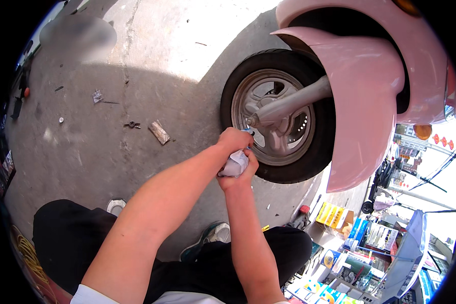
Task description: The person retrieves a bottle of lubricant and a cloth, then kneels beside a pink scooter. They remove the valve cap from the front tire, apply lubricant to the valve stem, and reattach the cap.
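My left hand is closed, its fingers pinching a small blue thing mostly hidden by them, just in front of the wheel hub. Right below it, my right hand grips a crumpled whitish wad, cloth or thin wrapping; I cannot tell which. Both hands are close together beside the front wheel, which has a black tyre and a dusty cast rim. A grey fork arm runs to the axle. Above the tyre curves the pink fender of a scooter.
On the concrete floor lie a worn small packet, a dark metal piece, a white cap and crumpled plastic. Boxes and a crowded goods display stand at lower right. A yellow coiled cable is at lower left.
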Motion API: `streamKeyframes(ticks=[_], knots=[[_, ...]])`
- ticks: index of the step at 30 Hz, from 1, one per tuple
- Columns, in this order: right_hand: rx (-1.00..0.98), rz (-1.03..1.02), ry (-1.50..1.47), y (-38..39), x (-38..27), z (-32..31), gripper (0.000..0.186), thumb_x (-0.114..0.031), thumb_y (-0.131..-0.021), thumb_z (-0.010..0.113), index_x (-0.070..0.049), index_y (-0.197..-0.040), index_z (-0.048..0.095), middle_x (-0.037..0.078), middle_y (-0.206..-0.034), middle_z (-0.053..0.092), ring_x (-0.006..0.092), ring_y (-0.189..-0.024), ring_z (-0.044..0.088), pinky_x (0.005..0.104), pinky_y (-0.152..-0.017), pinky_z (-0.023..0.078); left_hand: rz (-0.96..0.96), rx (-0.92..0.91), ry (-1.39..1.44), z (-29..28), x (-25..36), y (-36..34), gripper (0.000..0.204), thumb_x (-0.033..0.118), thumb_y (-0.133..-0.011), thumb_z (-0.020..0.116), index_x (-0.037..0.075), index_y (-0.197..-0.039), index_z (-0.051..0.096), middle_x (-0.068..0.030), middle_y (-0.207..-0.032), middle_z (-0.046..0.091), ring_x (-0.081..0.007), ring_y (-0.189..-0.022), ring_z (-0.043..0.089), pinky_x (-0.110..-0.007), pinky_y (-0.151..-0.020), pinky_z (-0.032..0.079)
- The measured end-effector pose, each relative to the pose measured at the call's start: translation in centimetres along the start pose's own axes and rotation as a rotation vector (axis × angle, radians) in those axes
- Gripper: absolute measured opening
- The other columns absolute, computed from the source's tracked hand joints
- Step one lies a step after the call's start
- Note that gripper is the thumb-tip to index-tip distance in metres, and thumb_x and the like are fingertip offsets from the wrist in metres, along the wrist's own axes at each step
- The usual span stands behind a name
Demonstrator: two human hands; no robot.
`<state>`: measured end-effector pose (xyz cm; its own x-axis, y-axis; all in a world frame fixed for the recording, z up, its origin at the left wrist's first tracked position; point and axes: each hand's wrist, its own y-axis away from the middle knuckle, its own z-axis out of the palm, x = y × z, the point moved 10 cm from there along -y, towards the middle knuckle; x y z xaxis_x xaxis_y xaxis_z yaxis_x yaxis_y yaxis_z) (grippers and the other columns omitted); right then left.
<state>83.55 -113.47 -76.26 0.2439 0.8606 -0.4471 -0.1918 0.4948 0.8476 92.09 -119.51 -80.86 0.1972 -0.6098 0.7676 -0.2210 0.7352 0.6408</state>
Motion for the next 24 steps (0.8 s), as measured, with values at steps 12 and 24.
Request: streamKeyframes(ticks=[12,24], knots=[[0.007,0.014,-0.032,0.2,0.2,0.7,0.016,-0.028,-0.075,0.055,-0.019,-0.088,0.057,-0.003,-0.084,0.061,0.0178,-0.077,0.061,0.0355,-0.062,0.047,-0.125,-0.041,0.166,-0.7,-0.3,1.3,0.026,0.021,-0.070,0.066,0.001,-0.085,0.071,-0.0147,-0.086,0.069,-0.0238,-0.074,0.067,-0.035,-0.065,0.051],[-0.041,-0.061,-0.175,-1.7,-0.1,0.5,0.011,-0.026,-0.073,0.058,-0.018,-0.081,0.057,-0.003,-0.075,0.060,0.0171,-0.066,0.060,0.0348,-0.053,0.045,-0.055,-0.064,0.058,-1.0,1.5,2.4,0.024,0.020,-0.076,0.061,0.001,-0.087,0.070,-0.0154,-0.087,0.070,-0.0203,-0.079,0.068,-0.034,-0.066,0.050]])
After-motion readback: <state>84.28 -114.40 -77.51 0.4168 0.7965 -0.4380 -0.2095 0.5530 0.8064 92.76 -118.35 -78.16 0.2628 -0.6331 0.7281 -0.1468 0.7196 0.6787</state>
